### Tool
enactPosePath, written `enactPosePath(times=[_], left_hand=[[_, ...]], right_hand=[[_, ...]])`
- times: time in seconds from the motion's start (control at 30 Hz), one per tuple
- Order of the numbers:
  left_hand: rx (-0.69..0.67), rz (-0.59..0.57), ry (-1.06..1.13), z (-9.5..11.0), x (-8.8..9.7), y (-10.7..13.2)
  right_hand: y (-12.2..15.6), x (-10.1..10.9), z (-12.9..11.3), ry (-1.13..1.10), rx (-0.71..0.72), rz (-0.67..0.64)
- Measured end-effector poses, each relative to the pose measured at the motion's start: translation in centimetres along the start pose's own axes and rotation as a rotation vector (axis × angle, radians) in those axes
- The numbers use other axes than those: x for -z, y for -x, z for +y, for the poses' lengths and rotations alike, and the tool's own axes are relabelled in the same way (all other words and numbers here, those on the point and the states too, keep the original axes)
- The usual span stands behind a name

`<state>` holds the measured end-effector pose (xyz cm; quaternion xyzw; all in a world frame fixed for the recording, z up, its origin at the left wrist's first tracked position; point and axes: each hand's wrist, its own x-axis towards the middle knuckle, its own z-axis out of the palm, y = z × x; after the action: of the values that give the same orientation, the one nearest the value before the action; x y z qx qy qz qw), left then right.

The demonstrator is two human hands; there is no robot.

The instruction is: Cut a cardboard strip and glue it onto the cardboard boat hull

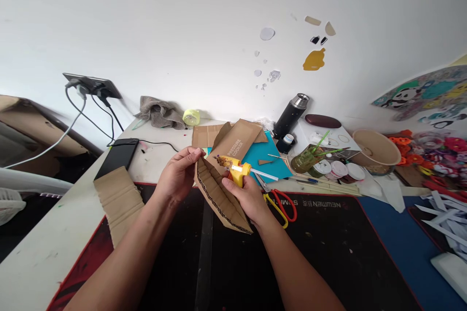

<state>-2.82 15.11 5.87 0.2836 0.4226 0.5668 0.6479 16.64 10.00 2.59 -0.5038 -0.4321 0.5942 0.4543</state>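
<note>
My left hand (180, 170) pinches the upper left end of a bent piece of corrugated cardboard (219, 201), whose fluted edge faces me. In my right hand (250, 199) is a yellow hot glue gun (239, 170), its stained nozzle pointing left above the cardboard and a clear glue stick (264, 174) sticking out of its back. Whether the nozzle touches the cardboard I cannot tell. Scissors (279, 206) with red and yellow handles lie just right of my right hand. Behind both hands rests a flat brown cardboard piece (239, 141) printed "PRESSURE COOKER".
A black mat (310, 252) covers the table's front. At the back stand a black thermos (292, 114), a jar of green brushes (304, 160) and small paint pots (337, 169). More cardboard (118, 194) lies left, near a black box (116, 158). A grey cloth (160, 112) sits by the wall.
</note>
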Motion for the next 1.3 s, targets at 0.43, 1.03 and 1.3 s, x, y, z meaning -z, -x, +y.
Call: enactPosePath(times=[0.43, 1.03, 1.3], left_hand=[[-0.027, 0.061, -0.107, 0.3, -0.3, 0.3], [-0.063, -0.283, -0.476, 0.8, -0.5, 1.5], [-0.117, -0.286, -0.544, 0.2, -0.4, 1.2]], right_hand=[[0.2, -0.2, -0.1, -0.018, -0.027, -0.034], [-0.7, 0.7, 0.9, -0.027, 0.105, 0.181], [0.0, 0.1, -0.4, 0.086, 0.204, 0.167]])
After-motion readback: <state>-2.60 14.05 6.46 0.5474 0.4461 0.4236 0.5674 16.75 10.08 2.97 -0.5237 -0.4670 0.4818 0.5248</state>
